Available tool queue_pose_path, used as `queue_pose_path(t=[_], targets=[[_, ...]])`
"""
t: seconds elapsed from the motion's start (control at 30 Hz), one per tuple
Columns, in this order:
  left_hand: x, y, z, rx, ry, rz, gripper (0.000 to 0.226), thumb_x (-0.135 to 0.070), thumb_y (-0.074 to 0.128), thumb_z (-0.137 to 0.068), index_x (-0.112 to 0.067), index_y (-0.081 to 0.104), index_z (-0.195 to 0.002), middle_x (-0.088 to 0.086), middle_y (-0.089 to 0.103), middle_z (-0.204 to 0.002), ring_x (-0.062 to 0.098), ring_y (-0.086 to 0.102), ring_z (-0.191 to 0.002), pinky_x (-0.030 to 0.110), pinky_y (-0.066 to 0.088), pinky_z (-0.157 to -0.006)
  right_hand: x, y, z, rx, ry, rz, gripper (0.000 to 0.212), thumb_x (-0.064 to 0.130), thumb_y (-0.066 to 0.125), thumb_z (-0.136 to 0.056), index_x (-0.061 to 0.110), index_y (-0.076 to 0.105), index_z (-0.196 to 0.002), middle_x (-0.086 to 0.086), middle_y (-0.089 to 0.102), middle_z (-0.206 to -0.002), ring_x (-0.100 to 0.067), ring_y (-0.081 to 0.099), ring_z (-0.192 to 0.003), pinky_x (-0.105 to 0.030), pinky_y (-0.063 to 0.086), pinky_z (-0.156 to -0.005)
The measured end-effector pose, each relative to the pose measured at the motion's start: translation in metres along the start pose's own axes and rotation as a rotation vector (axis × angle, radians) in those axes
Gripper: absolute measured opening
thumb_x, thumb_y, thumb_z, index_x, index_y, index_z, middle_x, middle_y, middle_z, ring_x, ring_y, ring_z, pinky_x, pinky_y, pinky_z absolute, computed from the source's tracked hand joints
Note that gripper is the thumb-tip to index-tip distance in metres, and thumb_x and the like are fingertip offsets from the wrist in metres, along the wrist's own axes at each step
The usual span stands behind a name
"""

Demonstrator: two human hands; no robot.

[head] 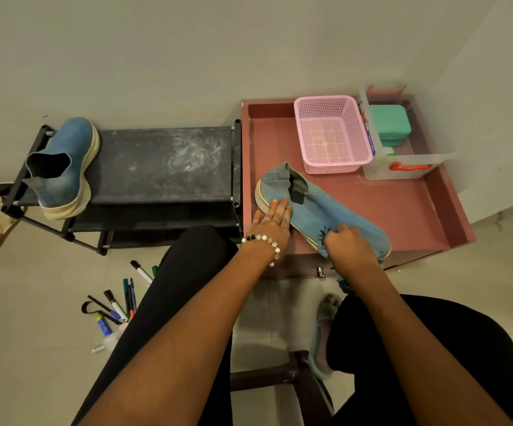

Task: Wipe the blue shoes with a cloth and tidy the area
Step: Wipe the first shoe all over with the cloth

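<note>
The pink table [418, 210] has raised edges all around. At its back stand a pink basket [332, 133] and a clear box [402, 166], side by side and touching, so no hand fits between them. The blue shoe [319, 210] lies across the front. Between the shoe and the basket is a thin strip of bare top. The right part is wide open. The black rack [163, 164] has a bare top beside the other shoe [64, 167].

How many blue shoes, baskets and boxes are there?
Blue shoes: 2, blue shoe on the rack and blue shoe on the tray
Pink basket: 1
Clear box: 1
Green box: 1
Total: 5
</note>
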State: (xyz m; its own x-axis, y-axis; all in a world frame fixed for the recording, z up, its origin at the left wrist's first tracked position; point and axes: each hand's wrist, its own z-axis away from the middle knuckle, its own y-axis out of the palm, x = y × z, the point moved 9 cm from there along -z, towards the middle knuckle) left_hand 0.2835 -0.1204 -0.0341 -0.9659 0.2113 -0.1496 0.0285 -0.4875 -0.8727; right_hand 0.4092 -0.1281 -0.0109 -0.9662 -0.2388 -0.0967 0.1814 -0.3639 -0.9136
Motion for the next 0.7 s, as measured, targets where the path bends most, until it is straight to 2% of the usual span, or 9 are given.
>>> queue_pose_path(t=[0.1, 0.27, 0.37, 0.43, 0.57, 0.7], targets=[[0.001, 0.001, -0.001, 0.004, 0.010, 0.010, 0.086, 0.000, 0.049, -0.088, -0.005, -0.010, -0.151, 0.006, -0.024, -0.157, 0.025, -0.018, -0.145, 0.048, 0.003, -0.117, 0.014, -0.005, -0.012, -0.014, -0.044, 0.015, 0.028, 0.001, 0.044, -0.091, 0.002, 0.056, -0.117, -0.019, 0.046, -0.124, -0.036, 0.044, -0.115, -0.038, 0.043, -0.091], [-0.001, 0.002, -0.003, 0.005, -0.001, 0.000, 0.086, -0.003, 0.050, -0.089, -0.004, -0.011, -0.150, 0.007, -0.025, -0.156, 0.025, -0.019, -0.145, 0.048, 0.004, -0.118, 0.041, -0.017, -0.037, -0.147, -0.114, 0.031, 0.032, 0.007, 0.038, -0.094, 0.006, 0.054, -0.122, -0.017, 0.051, -0.124, -0.033, 0.042, -0.118, -0.037, 0.036, -0.097], [-0.002, 0.003, -0.005, 0.029, -0.006, 0.017, 0.089, -0.005, 0.052, -0.088, -0.004, -0.012, -0.150, 0.007, -0.025, -0.156, 0.025, -0.019, -0.145, 0.049, 0.004, -0.117, 0.042, -0.020, -0.045, -0.189, -0.068, -0.009, 0.035, 0.012, 0.036, -0.098, 0.005, 0.049, -0.129, -0.021, 0.038, -0.137, -0.036, 0.040, -0.119, -0.038, 0.035, -0.100], [-0.002, 0.003, -0.005, 0.039, -0.007, 0.021, 0.091, -0.009, 0.055, -0.088, -0.005, -0.012, -0.150, 0.006, -0.026, -0.156, 0.024, -0.020, -0.145, 0.049, 0.004, -0.117, 0.041, -0.022, -0.043, -0.206, -0.046, -0.016, 0.036, 0.013, 0.036, -0.098, 0.005, 0.047, -0.131, -0.022, 0.035, -0.139, -0.038, 0.040, -0.118, -0.038, 0.036, -0.100], [-0.001, 0.003, -0.005, 0.020, -0.017, 0.015, 0.087, -0.013, 0.052, -0.090, -0.008, -0.011, -0.151, 0.003, -0.025, -0.157, 0.022, -0.019, -0.145, 0.049, 0.004, -0.117, 0.041, -0.015, -0.039, -0.188, -0.057, -0.001, 0.037, 0.011, 0.037, -0.097, 0.004, 0.047, -0.132, -0.023, 0.039, -0.135, -0.038, 0.040, -0.119, -0.038, 0.036, -0.100], [-0.002, 0.003, -0.002, 0.010, -0.016, 0.030, 0.083, -0.011, 0.048, -0.092, -0.008, -0.009, -0.151, 0.003, -0.024, -0.157, 0.021, -0.018, -0.145, 0.048, 0.002, -0.117, 0.033, -0.005, -0.025, -0.070, -0.049, 0.030, 0.035, 0.010, 0.050, -0.090, 0.008, 0.053, -0.125, -0.018, 0.046, -0.130, -0.035, 0.041, -0.119, -0.038, 0.039, -0.096]])
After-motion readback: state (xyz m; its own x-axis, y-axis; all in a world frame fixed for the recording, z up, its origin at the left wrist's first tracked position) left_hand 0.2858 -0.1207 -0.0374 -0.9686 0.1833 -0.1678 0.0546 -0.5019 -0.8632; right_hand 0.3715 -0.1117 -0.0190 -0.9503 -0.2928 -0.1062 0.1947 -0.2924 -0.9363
